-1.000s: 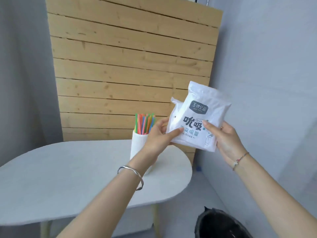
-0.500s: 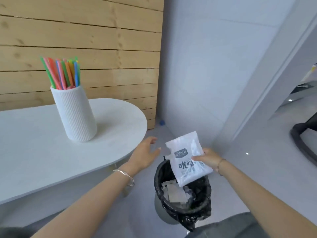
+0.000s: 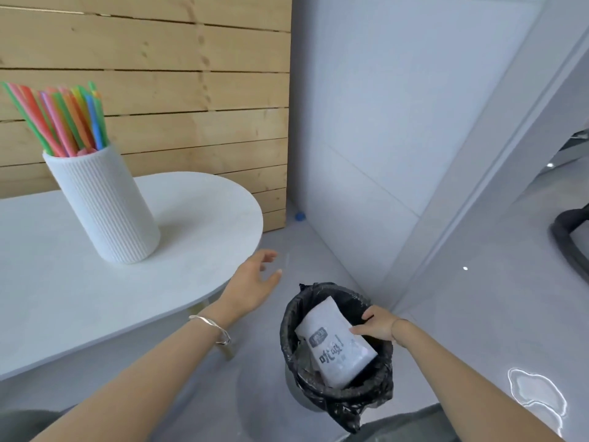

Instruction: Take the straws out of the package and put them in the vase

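While the straws point(image 3: 60, 121) stand fanned in the ribbed white vase point(image 3: 105, 205) on the white surface point(image 3: 57, 282), well off to the left of both hands, the left hand point(image 3: 251, 283) hangs empty past the surface's rounded edge, fingers loosely spread, a silver bangle point(image 3: 212, 328) at its wrist. Right of it, the right hand point(image 3: 376, 325) pinches the edge of the white package point(image 3: 334, 344), which sits tilted in the mouth of the black-lined bin point(image 3: 338, 387) on the floor.
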{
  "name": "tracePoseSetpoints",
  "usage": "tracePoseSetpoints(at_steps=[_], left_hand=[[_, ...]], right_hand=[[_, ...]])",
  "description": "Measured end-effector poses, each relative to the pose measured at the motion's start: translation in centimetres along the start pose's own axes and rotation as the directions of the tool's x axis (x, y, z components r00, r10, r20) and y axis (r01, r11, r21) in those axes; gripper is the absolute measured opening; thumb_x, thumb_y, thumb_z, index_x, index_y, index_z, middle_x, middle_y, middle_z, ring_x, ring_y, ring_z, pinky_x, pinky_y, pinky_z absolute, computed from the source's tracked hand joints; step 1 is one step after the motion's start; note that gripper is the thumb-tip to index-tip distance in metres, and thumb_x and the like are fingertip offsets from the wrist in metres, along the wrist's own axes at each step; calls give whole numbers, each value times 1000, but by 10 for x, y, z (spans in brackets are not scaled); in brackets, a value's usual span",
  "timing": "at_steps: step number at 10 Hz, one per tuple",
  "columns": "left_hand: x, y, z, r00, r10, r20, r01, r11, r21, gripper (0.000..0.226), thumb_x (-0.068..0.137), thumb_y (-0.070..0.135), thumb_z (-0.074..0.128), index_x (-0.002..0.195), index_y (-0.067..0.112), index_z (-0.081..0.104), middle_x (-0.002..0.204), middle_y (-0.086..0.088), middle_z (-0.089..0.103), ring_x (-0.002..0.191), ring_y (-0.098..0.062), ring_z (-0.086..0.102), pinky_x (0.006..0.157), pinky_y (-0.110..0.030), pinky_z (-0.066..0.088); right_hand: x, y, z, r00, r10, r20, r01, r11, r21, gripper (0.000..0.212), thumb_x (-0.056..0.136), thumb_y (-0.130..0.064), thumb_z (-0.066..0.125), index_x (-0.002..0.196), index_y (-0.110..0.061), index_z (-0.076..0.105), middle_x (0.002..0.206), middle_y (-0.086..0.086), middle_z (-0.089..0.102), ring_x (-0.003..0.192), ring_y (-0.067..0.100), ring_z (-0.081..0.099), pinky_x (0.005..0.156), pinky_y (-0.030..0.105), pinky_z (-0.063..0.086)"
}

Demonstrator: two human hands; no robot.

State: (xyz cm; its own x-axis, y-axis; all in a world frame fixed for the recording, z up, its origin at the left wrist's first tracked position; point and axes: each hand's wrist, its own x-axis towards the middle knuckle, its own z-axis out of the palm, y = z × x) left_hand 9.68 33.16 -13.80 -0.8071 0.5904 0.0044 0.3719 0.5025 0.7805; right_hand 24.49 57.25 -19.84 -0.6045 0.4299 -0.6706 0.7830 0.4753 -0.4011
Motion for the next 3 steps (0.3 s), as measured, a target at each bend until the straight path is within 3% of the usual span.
tracePoseSetpoints(at_steps=[2, 3], left_hand=[[-6, 7, -23, 998, 41, -49, -41, 999, -13, 37, 92, 23, 58, 129, 16, 53, 126, 0, 57, 104, -17, 57, 88, -24, 45], [-13, 10, -36, 994, 51, -95, -57, 996, -68, 35, 93, 24, 57, 127, 17, 54, 124, 3, 58, 103, -16, 58, 90, -27, 48]], right_hand=[[-17, -33, -8, 961, -169, -217, 188, 980, 69, 50, 85, -24, 65, 128, -5, 48, 136, 13, 51, 125, 25, 49, 103, 30, 36], [-44, -72, -22, 861, -323, -393, 399, 908, 129, 43, 85, -17, 65, 125, -6, 51, 134, 9, 52, 120, 25, 52, 100, 29, 37]])
